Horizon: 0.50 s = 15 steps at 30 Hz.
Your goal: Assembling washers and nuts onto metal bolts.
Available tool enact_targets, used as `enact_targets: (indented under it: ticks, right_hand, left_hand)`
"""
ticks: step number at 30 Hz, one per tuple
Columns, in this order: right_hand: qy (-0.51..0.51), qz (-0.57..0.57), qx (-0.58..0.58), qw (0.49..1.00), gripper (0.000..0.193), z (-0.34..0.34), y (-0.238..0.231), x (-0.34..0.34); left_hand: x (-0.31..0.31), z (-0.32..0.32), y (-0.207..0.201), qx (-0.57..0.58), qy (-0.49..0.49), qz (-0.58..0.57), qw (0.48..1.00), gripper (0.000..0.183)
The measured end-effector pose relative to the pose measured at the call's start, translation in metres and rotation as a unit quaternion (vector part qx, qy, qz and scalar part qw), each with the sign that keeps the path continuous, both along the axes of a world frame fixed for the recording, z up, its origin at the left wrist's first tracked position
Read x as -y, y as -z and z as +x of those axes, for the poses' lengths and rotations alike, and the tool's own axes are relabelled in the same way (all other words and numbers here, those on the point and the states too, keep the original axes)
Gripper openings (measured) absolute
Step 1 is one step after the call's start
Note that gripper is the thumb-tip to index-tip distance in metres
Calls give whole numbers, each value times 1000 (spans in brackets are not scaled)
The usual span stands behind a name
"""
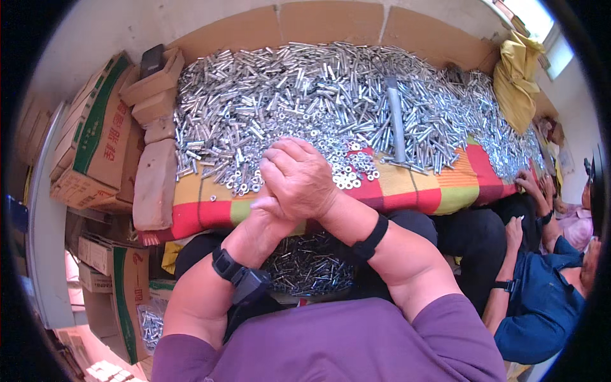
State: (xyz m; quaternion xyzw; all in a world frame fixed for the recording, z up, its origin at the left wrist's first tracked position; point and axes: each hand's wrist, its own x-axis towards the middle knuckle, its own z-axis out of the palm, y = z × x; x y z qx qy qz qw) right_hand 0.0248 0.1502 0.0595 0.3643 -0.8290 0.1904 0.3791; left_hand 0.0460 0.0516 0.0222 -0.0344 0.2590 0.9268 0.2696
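Observation:
My hands are clasped together over the front edge of the table. My right hand (302,181) lies on top, its fingers bent round my left hand (270,213). Most of the left fingers are hidden beneath it, with the thumb showing; whether anything small is between the palms cannot be seen. Just beyond them lies a spread of washers and nuts (347,181) on a checked blanket (401,184). Farther back is a wide heap of metal bolts and sleeves (267,95). Below my forearms, a pile of dark screws or bolts (309,264) sits between my knees.
A grey metal bar (396,121) rests on the heap. Cardboard boxes (95,137) and a pale block (154,184) stand at left. A yellow sack (517,83) hangs at back right. At right, a co-worker in dark blue (541,305) sits close; another person is beyond.

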Motion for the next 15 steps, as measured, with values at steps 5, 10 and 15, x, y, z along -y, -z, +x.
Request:
enact_targets:
  ticks: [5,10,15]
  right_hand:
    - [8,-38,-12,999,49,-3,1,-4]
    - [-29,-69,30,997,29,-5,3,-12]
    - [158,-39,184,969,6,4,9,-72]
  left_hand:
    - [-7,0,8,106,-36,27,993,37]
    - [4,-6,19,127,12,16,992,22]
    - [15,-16,21,107,81,-152,979,19]
